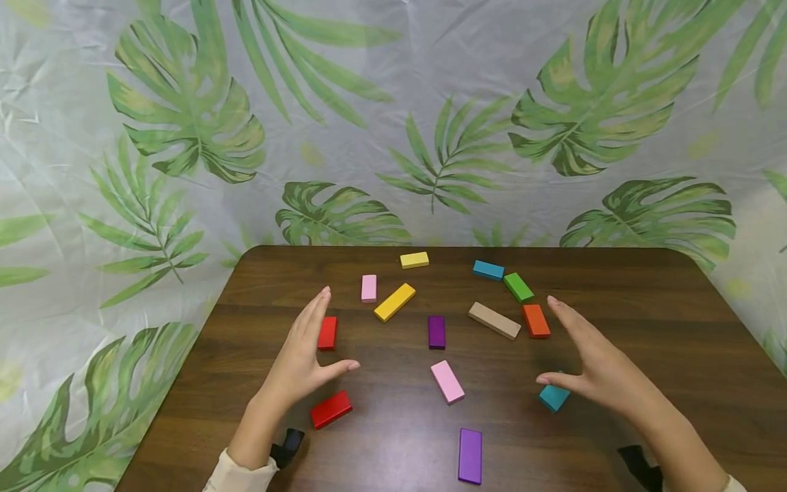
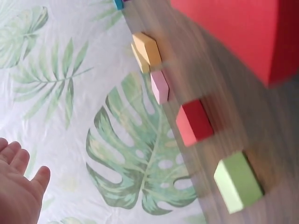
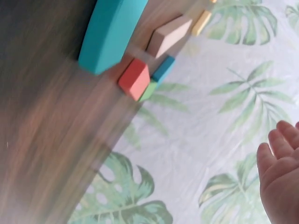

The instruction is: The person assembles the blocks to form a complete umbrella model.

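Observation:
Both hands are held over the table with fingers extended, thumbs apart and nothing in them. My left hand (image 1: 301, 359) is nearest two red blocks: one (image 1: 328, 335) just past its fingers, the other (image 1: 331, 409) below its thumb. A light green block (image 2: 239, 182) shows in the left wrist view; the left hand hides it in the head view. On the other side, my right hand (image 1: 596, 365) has its thumb overlapping a teal block (image 1: 553, 398) in the head view. An orange-red block (image 1: 536, 321) lies just left of that hand's fingertips.
Between the hands lie a dark purple block (image 1: 436, 332), a pink block (image 1: 447, 381) and a tan block (image 1: 494, 320). Farther back are yellow (image 1: 395, 303), blue (image 1: 488, 270) and green (image 1: 518, 287) blocks. A purple block (image 1: 470, 456) is nearest the front. Leaf-patterned cloth (image 1: 443, 157) hangs behind the table.

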The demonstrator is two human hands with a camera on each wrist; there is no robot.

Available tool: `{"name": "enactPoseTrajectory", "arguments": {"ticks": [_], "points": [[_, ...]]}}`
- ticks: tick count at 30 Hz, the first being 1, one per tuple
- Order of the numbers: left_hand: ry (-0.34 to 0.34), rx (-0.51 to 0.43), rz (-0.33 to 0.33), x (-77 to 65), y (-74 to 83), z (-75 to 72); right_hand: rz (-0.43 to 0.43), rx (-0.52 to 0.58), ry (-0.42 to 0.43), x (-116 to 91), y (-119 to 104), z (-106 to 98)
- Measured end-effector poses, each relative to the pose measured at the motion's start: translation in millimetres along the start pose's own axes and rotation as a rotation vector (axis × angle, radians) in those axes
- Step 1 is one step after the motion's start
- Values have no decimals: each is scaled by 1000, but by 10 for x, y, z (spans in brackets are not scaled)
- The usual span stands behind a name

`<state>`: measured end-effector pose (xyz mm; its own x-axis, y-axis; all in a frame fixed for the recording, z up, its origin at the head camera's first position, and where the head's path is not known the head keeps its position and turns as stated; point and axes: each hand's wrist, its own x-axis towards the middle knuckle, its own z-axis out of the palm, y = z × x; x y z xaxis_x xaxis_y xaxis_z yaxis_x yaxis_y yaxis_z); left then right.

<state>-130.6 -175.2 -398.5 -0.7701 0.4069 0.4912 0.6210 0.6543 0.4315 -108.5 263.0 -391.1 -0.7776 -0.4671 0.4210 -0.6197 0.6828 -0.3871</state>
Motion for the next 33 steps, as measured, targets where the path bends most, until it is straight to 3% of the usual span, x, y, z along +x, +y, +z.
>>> {"name": "enactPoseTrajectory", "arguments": {"ticks": [6, 17, 33], "points": [[7, -113, -55, -23, 61, 97, -4, 92, -1, 27, -77, 125], [-27, -229, -146, -56, 133, 267, 53, 135, -38, 45, -152, 377], [-30, -320, -134, -2, 184, 516, 113, 180, -101, 63, -225, 654]]}}
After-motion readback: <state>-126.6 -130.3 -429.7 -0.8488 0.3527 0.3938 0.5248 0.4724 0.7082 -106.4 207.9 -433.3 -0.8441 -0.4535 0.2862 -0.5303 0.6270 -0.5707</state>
